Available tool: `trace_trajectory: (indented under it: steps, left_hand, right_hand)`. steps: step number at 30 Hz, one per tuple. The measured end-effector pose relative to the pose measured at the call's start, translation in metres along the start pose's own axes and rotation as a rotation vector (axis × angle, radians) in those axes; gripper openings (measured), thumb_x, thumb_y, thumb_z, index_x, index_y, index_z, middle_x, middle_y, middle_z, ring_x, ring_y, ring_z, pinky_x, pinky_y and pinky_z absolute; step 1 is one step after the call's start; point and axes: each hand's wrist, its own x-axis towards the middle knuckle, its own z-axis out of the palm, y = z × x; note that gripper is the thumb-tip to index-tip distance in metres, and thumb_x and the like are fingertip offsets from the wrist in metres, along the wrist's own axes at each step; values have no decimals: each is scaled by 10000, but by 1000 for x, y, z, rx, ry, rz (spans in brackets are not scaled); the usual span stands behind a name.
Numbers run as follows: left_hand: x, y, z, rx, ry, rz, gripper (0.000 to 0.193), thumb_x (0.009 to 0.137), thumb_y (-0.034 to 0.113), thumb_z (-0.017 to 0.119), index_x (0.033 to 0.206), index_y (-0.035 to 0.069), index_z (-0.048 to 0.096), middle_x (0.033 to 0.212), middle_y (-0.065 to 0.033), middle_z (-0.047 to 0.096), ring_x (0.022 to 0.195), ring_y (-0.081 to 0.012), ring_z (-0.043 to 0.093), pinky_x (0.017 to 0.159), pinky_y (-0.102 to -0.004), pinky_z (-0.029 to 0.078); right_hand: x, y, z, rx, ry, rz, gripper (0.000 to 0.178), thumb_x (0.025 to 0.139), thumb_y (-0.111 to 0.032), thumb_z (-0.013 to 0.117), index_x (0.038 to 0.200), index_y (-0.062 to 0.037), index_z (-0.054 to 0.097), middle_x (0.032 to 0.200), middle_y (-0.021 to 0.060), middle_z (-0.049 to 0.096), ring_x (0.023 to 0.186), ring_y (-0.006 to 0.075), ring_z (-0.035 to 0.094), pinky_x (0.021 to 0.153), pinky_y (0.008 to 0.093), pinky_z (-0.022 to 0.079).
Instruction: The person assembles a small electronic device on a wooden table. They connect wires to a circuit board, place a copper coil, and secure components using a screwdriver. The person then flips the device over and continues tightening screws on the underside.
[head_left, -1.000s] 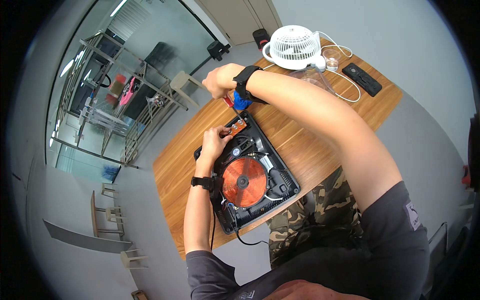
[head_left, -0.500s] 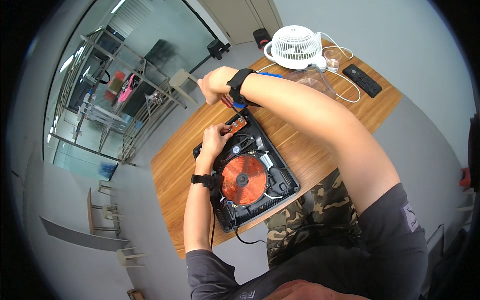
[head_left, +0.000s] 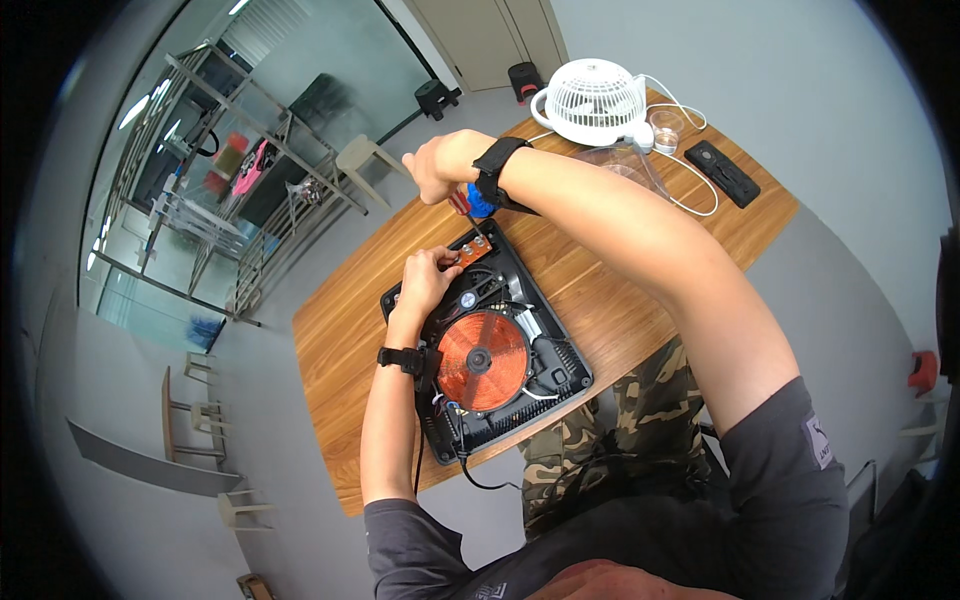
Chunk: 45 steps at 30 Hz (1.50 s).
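Note:
An opened induction cooker (head_left: 560,378) lies on the wooden table in front of me, its black shell tray holding a round copper coil (head_left: 503,340). Near its far end sits a narrow orange circuit board (head_left: 474,250) with small round metal parts. My left hand (head_left: 427,282) is closed, thumb and fingers pinching the board's left end. Above the far edge, my right hand (head_left: 445,166) is closed round a screwdriver (head_left: 460,203) with a red handle. Its shaft points down at the board's right end; whether the tip touches a screw is too small to tell.
A blue object (head_left: 481,202) lies behind the cooker, partly hidden by my right wrist. Farther back stand a white fan (head_left: 593,105), a clear plastic container (head_left: 648,172), a small clear cup (head_left: 665,132) and a black panel (head_left: 722,172). A power cord (head_left: 490,487) hangs off the near edge.
The whole view has shifted slightly. Both hands keep their places at the circuit board, the right still on the screwdriver and the left still pinching the board.

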Motion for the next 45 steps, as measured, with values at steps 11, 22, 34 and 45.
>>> trace_trajectory:
  steps: [11,22,34,45]
  left_hand:
    - [-3,-8,2,-23,18,4,280,806,45,813,1062,-40,739,995,-191,766,888,-271,757,820,-350,592]
    - [-3,-8,1,-26,11,-7,274,805,30,810,1060,-42,739,996,-182,770,893,-265,759,823,-346,594]
    - [-6,-6,-2,-17,-4,-31,281,809,44,812,1061,-52,735,1012,-182,769,917,-269,759,842,-349,593]
    - [-5,-4,-2,-12,-1,-38,281,807,39,810,1065,-46,737,1009,-183,768,906,-269,758,839,-350,590]
  right_hand:
    - [3,-17,8,-158,170,-80,288,906,-196,606,1103,-46,754,1080,164,755,1013,306,732,844,428,582]
    - [-7,-10,2,-62,148,-95,302,858,-160,641,1111,-53,767,1156,158,744,1078,302,718,875,433,576]
    - [-1,-18,2,49,47,-127,258,835,-151,673,1057,-78,782,1041,149,770,955,268,752,790,373,587]
    - [0,-21,3,-137,161,-26,323,901,-232,623,1140,-70,767,1180,110,749,1090,254,722,868,401,583]
